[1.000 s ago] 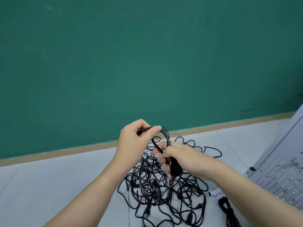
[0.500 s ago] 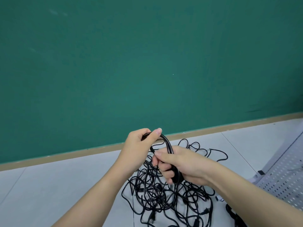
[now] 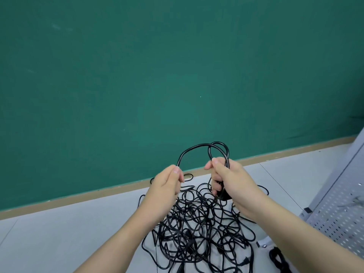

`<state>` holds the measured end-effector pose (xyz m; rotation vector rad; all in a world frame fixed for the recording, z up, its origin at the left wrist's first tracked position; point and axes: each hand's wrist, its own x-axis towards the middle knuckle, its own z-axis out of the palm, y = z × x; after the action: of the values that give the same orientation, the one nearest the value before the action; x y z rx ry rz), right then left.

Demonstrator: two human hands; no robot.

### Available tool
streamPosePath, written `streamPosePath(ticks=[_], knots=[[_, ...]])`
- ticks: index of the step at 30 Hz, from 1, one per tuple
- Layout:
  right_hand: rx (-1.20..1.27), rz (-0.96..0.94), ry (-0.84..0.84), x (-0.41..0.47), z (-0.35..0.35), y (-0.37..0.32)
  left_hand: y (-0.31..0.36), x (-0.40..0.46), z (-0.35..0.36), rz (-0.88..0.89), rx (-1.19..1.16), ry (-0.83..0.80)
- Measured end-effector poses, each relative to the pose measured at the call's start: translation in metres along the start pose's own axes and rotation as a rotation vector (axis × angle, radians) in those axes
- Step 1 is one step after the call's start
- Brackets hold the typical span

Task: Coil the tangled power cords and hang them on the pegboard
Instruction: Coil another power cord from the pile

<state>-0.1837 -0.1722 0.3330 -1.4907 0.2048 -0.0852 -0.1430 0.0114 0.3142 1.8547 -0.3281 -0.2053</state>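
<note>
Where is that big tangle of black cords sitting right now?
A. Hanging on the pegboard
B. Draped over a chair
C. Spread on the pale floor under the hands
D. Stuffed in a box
C: the tangled cords lie spread on the pale floor, below both hands, while the pegboard stands off to the right.

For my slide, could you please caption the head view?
Both hands coil one black cord above the tangled pile: left hand feeds, right hand holds loops.
</note>
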Motion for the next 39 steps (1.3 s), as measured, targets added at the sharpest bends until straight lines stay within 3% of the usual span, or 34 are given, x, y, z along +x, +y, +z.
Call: streamPosePath(ticks=[7, 17, 24, 28, 33, 39], knots=[[0.008, -0.054, -0.131, -0.004, 0.002, 0.001, 0.028, -0.018, 0.014, -0.099, -0.169, -0.283], [-0.051, 0.027, -0.289, -0.012, -0.002, -0.002, 0.023, -0.021, 0.027, -0.092, 0.088, -0.34], [-0.144, -0.006, -0.102, -0.006, -0.017, -0.006, 0.012, -0.017, 0.019, -0.026, 0.309, -0.391], [0.228, 0.03, 0.035, 0.006, -0.037, -0.014, 0.0, -0.008, 0.005, 0.052, 0.506, -0.33], [0.721, 0.021, 0.188, 0.015, -0.069, -0.027, 0.003, 0.003, -0.028, 0.099, 0.366, -0.182], [0.495, 0.052, 0.152, 0.018, -0.067, -0.012, 0.021, -0.006, -0.034, 0.171, 0.205, -0.164]])
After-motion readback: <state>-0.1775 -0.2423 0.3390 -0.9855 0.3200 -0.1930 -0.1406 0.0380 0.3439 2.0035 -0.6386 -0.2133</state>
